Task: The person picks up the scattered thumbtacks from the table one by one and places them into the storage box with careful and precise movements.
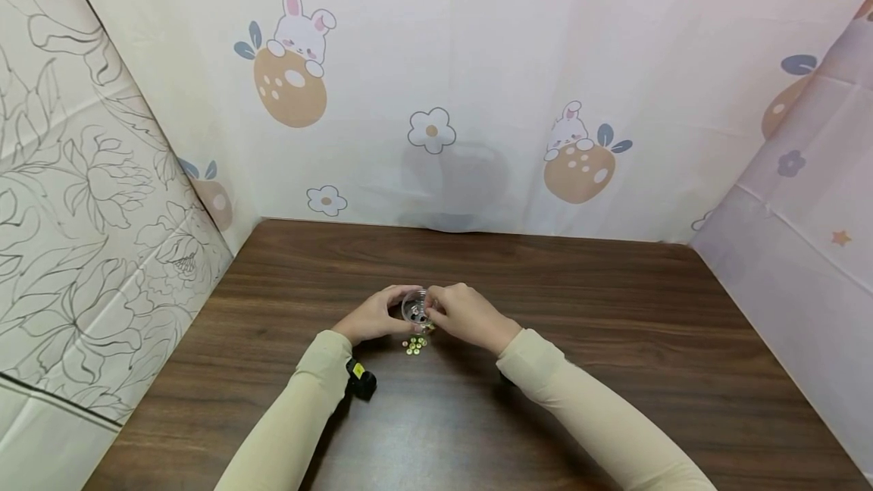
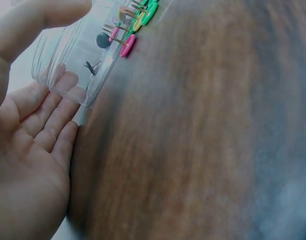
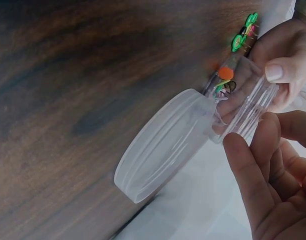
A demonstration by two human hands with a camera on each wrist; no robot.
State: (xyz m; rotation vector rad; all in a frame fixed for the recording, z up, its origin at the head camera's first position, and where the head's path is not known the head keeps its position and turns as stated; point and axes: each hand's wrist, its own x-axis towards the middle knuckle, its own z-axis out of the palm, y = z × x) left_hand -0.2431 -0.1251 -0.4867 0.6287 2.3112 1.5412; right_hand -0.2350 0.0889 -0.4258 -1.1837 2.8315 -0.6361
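My left hand point(image 1: 377, 314) holds a small clear plastic jar point(image 1: 409, 307) upright on the wooden table, thumb on the near side and fingers round the far side. Inside the jar lie a few thumbtacks, among them a black tack point(image 2: 103, 40) and an orange tack point(image 3: 225, 73). My right hand point(image 1: 470, 315) is at the jar's mouth with its fingers bent. In the right wrist view its fingertips point(image 3: 236, 145) reach the rim; I cannot tell whether they pinch a tack. Several loose thumbtacks point(image 1: 413, 345), green, yellow and pink, lie on the table just in front of the jar.
A translucent round lid point(image 3: 163, 150) lies on the table beside the jar, on the right hand's side. The dark wooden table point(image 1: 614, 309) reaches back to a patterned curtain point(image 1: 368, 97), with more cloth on both sides. A black wrist camera point(image 1: 361, 381) sits below the left cuff.
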